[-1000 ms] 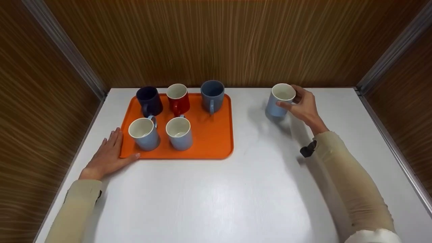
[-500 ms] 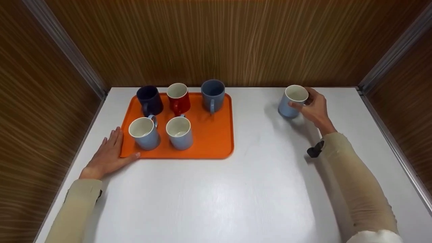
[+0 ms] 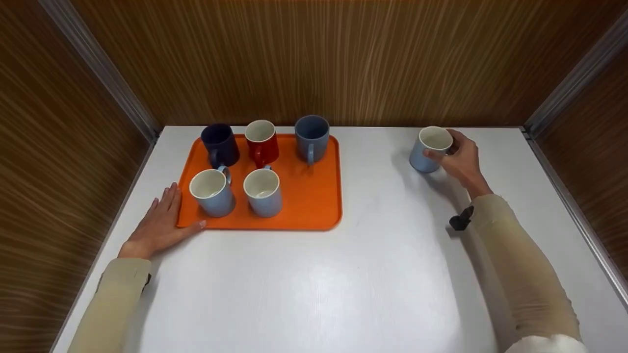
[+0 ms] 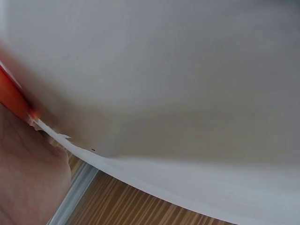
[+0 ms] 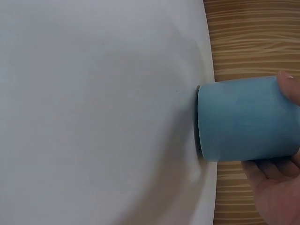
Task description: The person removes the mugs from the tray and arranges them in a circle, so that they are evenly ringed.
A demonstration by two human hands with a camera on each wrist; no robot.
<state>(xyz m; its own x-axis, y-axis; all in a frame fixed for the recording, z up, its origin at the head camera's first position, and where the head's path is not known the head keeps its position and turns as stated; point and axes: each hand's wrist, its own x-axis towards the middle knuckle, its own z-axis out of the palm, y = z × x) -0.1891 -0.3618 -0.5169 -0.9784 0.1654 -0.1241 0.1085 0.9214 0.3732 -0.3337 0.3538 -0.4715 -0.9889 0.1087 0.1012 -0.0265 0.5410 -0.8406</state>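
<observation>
On my feed the right hand (image 3: 463, 157) grips a pale blue mug (image 3: 426, 159) upright at the far right of the white table (image 3: 314, 284), well apart from the orange tray (image 3: 314, 206). I see the left hand (image 3: 159, 223) flat, fingers straight, against the tray's near-left corner. There I count a navy mug (image 3: 223, 149), red mug (image 3: 265, 151) and slate-blue mug (image 3: 316, 145) behind two light blue mugs (image 3: 219, 202)

Bright light whitens the surface (image 3: 319, 289) — a hazy glare lies at its near middle — while the wood panels (image 3: 343, 63) look dimmer. The left wrist view is grey, its tray (image 4: 13, 97) blurred; the right's shows a soft shadow beside the mug (image 5: 248, 119).
</observation>
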